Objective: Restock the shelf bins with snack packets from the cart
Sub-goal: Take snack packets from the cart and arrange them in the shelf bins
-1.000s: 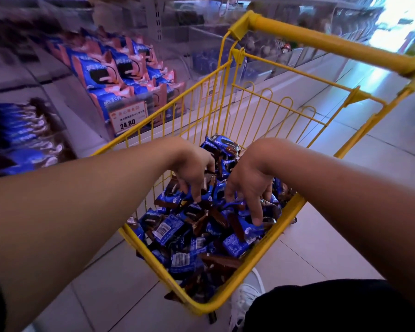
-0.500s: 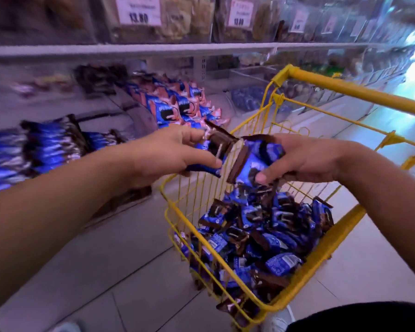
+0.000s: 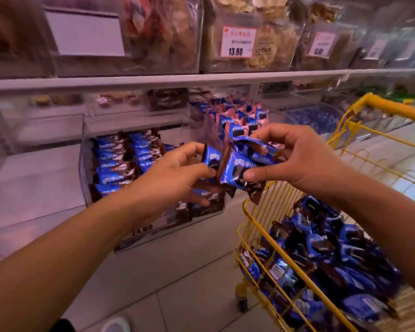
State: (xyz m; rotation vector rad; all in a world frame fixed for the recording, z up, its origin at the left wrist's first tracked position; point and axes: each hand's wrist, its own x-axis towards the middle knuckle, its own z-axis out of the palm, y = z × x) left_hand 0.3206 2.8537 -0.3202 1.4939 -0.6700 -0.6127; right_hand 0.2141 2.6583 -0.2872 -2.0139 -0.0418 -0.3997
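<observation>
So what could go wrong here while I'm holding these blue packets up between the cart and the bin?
Both the left hand and the right hand pinch several blue packets loosely bunched together, so one could slip and land on the floor short of the clear bin. That bin already holds neat rows; dropping a bunch in could scatter them.
</observation>
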